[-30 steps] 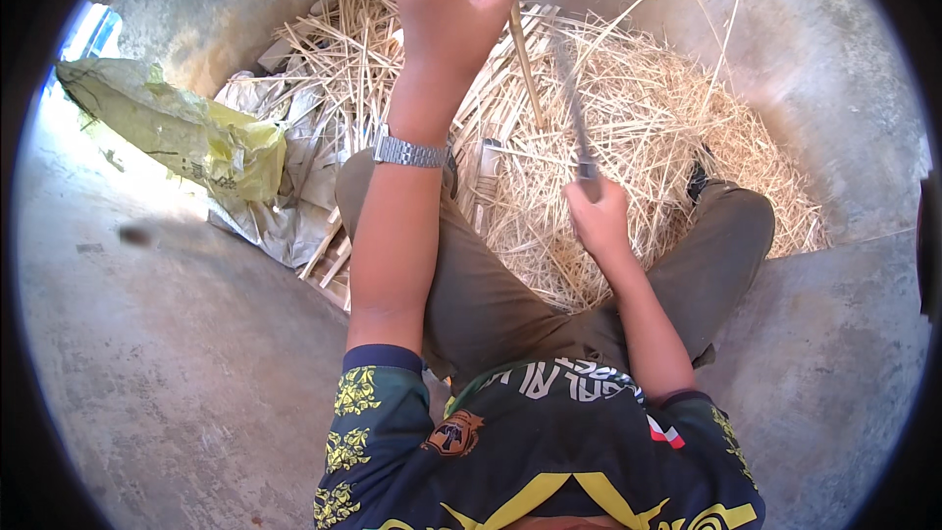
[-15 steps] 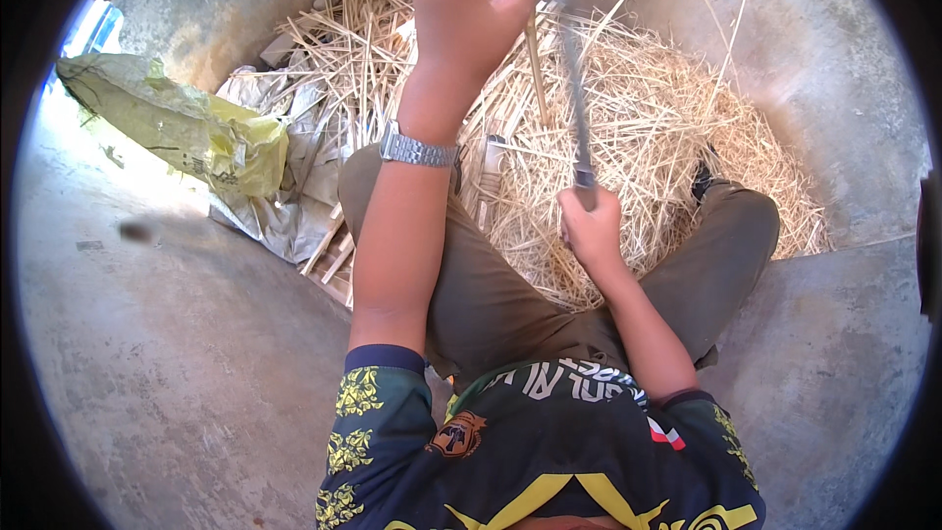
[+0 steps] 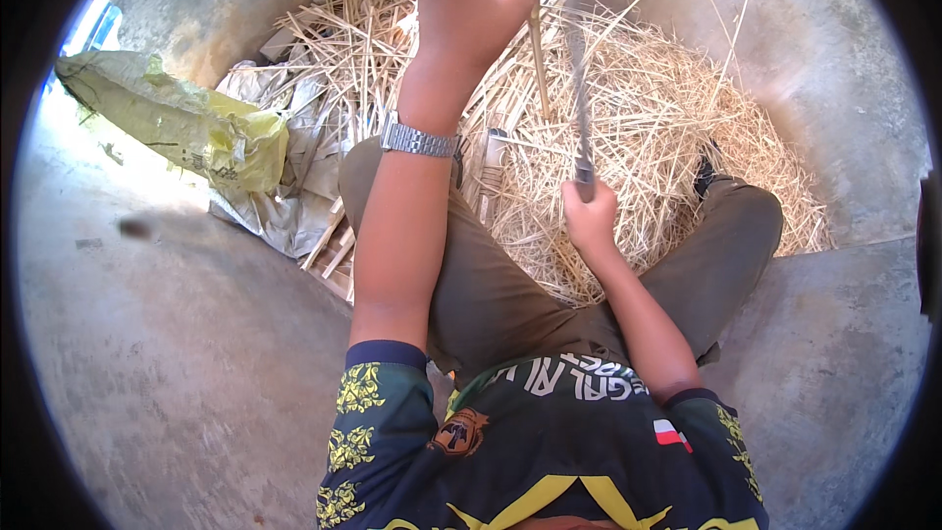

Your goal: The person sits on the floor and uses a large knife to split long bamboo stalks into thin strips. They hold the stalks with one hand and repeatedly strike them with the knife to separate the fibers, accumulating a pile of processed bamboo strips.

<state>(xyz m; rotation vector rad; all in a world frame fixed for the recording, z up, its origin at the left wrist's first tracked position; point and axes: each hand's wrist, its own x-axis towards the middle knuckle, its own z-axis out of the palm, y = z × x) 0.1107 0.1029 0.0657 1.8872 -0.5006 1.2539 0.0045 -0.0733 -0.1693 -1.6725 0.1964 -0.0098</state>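
Observation:
At the top of the view my left hand (image 3: 479, 0) is raised, its fingers pinched on a thin bamboo stick (image 3: 539, 64). The stick slants down from the hand, and its upper end passes out of sight. Lower and to the right, my right hand (image 3: 591, 218) is closed round the handle of a long knife (image 3: 581, 108). The narrow grey blade points up and away from me, a little right of the stick and apart from it. Between and beyond my legs lies a heap of pale bamboo shavings (image 3: 648, 128).
A yellow-green woven sack (image 3: 186, 128) lies at the left on crumpled grey sheeting (image 3: 285, 221). Longer split strips (image 3: 358, 49) pile up at the far left of the heap. A pale cylindrical piece (image 3: 491, 177) stands by my left knee. Concrete (image 3: 196, 363) surrounds me.
The knife blade, blurred earlier, shows more sharply and sits slightly further right. My left hand and the stick have shifted only a little. My right hand keeps its hold.

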